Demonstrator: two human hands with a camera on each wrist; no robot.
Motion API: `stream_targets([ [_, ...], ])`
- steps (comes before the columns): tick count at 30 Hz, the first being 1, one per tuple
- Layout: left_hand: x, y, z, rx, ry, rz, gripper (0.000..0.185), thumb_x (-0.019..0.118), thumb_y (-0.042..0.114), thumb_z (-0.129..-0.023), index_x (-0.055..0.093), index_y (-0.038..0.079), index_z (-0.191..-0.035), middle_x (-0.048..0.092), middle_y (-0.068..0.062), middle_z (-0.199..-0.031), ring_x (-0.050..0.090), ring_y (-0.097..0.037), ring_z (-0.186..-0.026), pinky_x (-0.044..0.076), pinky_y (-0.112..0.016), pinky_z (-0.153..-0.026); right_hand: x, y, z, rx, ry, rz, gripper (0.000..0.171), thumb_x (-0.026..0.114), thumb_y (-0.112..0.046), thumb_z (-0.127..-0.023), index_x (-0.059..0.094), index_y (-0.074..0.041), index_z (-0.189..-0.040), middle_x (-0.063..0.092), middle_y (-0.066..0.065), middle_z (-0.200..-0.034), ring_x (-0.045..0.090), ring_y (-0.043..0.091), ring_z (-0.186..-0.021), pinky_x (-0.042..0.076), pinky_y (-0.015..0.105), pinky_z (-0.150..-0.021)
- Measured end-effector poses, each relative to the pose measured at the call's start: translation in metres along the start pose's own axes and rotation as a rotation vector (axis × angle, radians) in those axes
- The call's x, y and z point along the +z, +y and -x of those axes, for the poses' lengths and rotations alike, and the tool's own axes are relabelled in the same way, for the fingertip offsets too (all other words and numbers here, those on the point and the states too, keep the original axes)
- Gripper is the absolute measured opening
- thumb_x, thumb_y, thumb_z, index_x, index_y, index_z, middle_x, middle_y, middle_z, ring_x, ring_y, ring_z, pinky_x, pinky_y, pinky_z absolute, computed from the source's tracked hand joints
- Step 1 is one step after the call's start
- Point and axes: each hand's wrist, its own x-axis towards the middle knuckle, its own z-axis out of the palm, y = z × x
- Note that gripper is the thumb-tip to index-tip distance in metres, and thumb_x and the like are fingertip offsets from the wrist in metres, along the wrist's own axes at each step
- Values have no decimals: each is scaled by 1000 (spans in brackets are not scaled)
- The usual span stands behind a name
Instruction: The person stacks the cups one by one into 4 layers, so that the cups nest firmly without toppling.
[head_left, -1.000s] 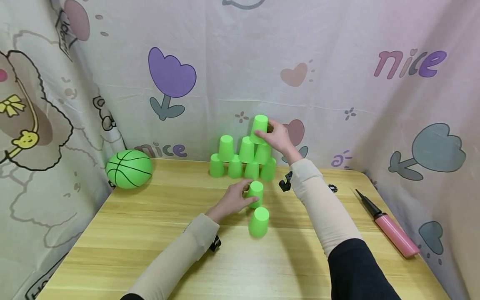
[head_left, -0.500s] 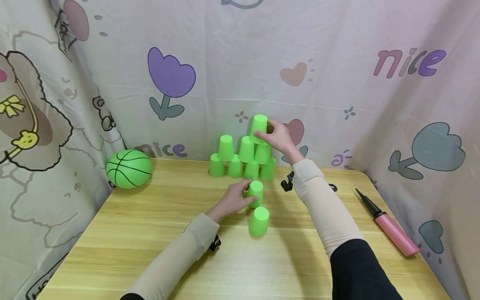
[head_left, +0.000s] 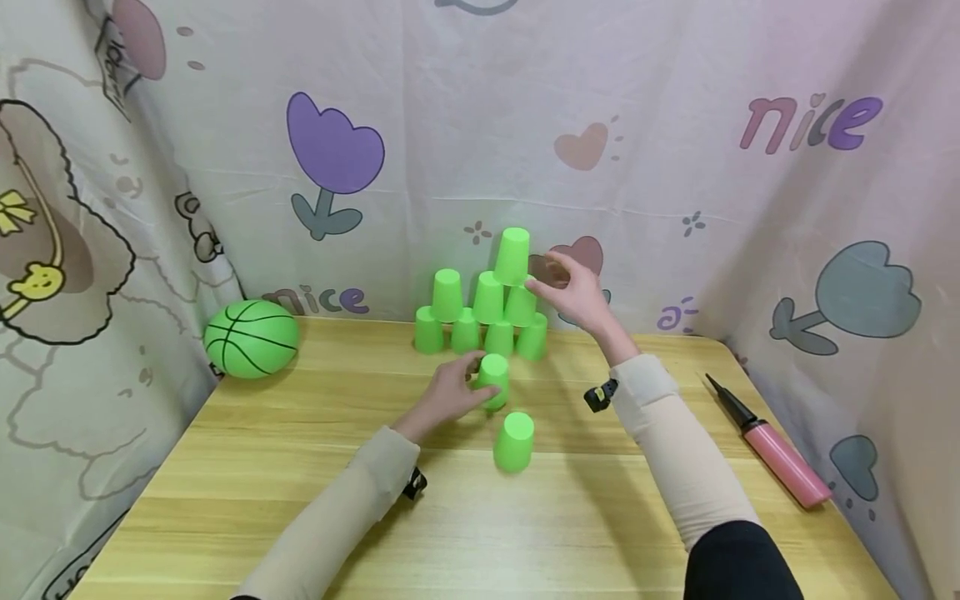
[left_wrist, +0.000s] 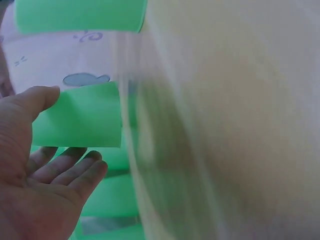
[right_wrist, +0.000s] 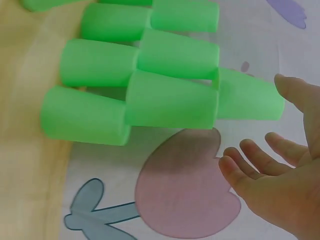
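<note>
My left hand pinches an upside-down green cup between thumb and fingers, in front of the stack; the left wrist view shows the thumb on one side of this cup and fingers on the other. Behind it, upside-down green cups form tiers: several in the bottom row, three in the middle row, and one top cup over the right-hand pair. Beside that top cup, my right hand holds nothing; its fingers are spread apart in the right wrist view. A loose green cup stands nearer me.
On the table's left rear corner rests a green ball with black lines. A pink hand pump with a black nozzle lies along the right side. A patterned curtain hangs just behind the table.
My right hand has let go of the top cup and drawn back to the right; that cup stays on the stack. My left hand has shifted slightly left with its cup.
</note>
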Motion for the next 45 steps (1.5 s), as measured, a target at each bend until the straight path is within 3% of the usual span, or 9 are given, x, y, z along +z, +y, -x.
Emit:
stream_targets([
  [11,-40,10,-14,34,68,49,65,78,21,-96,48,5,-151,65,-19,-138,65,-37,-127,57,-49,-109,18,40,59,-12,-20,-27,64,74,-35,-99,52,-8,-153,62,24,-145,59,40,-136,50,55,-116],
  [21,-66,33,-33,126,159,7,64,78,18,-96,49,-1,-150,67,-24,-136,70,-39,-120,64,-44,-98,38,61,89,-41,-47,-21,60,75,-29,-99,55,-2,-149,64,26,-142,62,43,-131,54,55,-110],
  [32,-89,51,-57,103,218,-25,66,78,25,-97,49,1,-151,67,-22,-137,67,-37,-124,60,-47,-105,51,65,129,29,-97,-83,57,76,-28,-98,57,-5,-147,66,22,-140,64,37,-128,54,52,-111],
  [41,-101,61,-80,63,245,-34,69,75,31,-99,45,6,-156,63,-20,-143,62,-36,-130,58,-50,-107,59,64,161,79,-166,-140,53,64,-39,-106,56,-11,-150,66,15,-144,65,31,-131,52,51,-114],
  [45,-103,61,-89,32,249,-10,68,75,29,-99,45,7,-156,64,-20,-142,62,-36,-130,57,-48,-108,61,62,169,53,-206,-144,53,61,-36,-107,54,-9,-152,65,16,-145,64,33,-132,52,51,-114],
])
